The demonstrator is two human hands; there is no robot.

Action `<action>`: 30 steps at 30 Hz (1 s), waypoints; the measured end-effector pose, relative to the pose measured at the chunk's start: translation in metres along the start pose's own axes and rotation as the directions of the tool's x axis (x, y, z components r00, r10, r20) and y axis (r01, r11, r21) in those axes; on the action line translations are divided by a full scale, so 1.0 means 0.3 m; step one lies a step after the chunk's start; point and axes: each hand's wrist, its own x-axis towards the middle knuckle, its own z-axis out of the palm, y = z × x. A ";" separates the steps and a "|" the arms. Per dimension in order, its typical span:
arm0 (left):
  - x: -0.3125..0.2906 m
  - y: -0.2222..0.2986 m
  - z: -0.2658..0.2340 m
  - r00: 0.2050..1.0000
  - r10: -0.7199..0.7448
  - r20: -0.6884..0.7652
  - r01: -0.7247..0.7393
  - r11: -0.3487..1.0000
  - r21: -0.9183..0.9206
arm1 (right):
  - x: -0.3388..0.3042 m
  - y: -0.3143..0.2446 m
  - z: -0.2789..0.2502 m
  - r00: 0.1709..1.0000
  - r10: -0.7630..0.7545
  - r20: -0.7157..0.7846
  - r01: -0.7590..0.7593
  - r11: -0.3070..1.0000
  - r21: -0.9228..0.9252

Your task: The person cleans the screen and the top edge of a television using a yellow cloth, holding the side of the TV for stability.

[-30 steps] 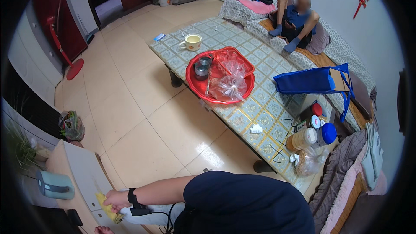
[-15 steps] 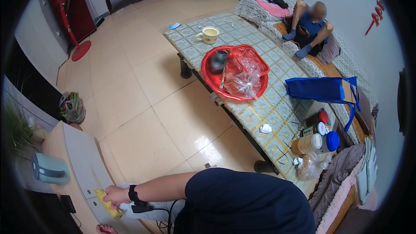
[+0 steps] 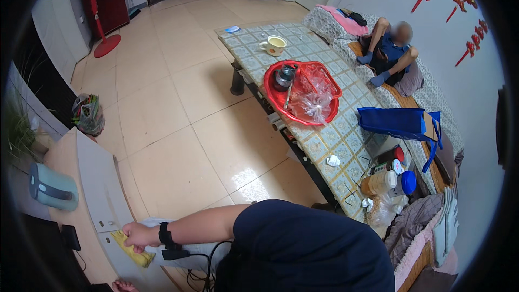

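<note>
- Cloth (image 3: 138, 257), yellow and bunched, in the right hand (image 3: 139, 237), in front of the cabinet (image 3: 99, 181), close to its round knobs; whether it presses on the panel cannot be told.
- Of the hands, the right has its fingers curled tightly round the upper part of the cloth, with the rest hanging out below.
- Left hand (image 3: 124, 286) at the lower edge, below the cloth and apart from it, only partly in view; its fingers look bent, but whether it grips anything cannot be told.
- Black band (image 3: 164, 233) round the right wrist, with a dark cable (image 3: 208, 266) running loose beside the forearm.
- Jug (image 3: 53, 184), pale blue with a dark handle, on top of the cabinet, with a small black box (image 3: 70, 237) near it.
- Counter (image 3: 319, 145) across the floor, under a patterned cover, well apart from both hands.
- On the counter: a cup (image 3: 276, 46) near the far end, then a red tray (image 3: 270, 91) holding a dark pot (image 3: 283, 80), a red basket (image 3: 338, 85) and clear plastic (image 3: 314, 104).
- Nearer end: a crumpled tissue (image 3: 333, 160), a blue bag (image 3: 390, 123) and a cluster of jars (image 3: 378, 183), one lidded in blue.
- Person (image 3: 397, 54) seated on the sofa (image 3: 323, 23), knees raised.
- Red fan (image 3: 107, 46) and a filled plastic bag (image 3: 89, 116) on the floor at left.
</note>
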 end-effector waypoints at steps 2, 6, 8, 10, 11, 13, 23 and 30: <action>-0.011 -0.027 0.003 0.983 0.176 -0.060 -0.166 0.977 0.136 | -0.007 -0.004 -0.002 1.000 -0.004 -0.008 0.004 1.000 -0.012; -0.026 0.069 -0.014 0.995 -0.088 0.046 0.093 0.988 -0.125 | -0.001 0.007 0.006 0.999 0.015 0.031 -0.015 1.000 0.009; -0.028 0.111 -0.072 0.944 -0.328 0.035 0.303 0.824 -0.479 | 0.016 0.022 0.037 0.995 0.039 0.091 -0.041 0.999 0.025; -0.026 0.257 0.042 0.678 -0.701 -0.222 0.320 0.553 -0.769 | 0.027 0.030 0.032 0.989 0.051 0.137 -0.047 0.998 -0.033; -0.027 0.208 -0.021 0.789 -0.610 -0.068 0.336 0.522 -0.784 | 0.022 0.006 0.014 0.990 0.034 0.140 -0.027 0.998 -0.051; -0.049 0.226 0.005 0.857 -0.513 -0.049 0.255 0.505 -0.825 | 0.016 0.002 -0.007 0.990 0.025 0.138 -0.023 1.000 -0.018; -0.044 0.338 0.010 0.792 -0.473 -0.385 -0.104 0.518 -0.849 | 0.023 -0.152 0.012 0.968 0.244 0.067 -0.236 0.966 -0.103; -0.062 0.352 -0.098 0.506 -0.693 -0.513 -0.246 0.454 -0.857 | 0.291 -0.011 0.450 0.918 0.166 0.360 0.043 0.860 -0.508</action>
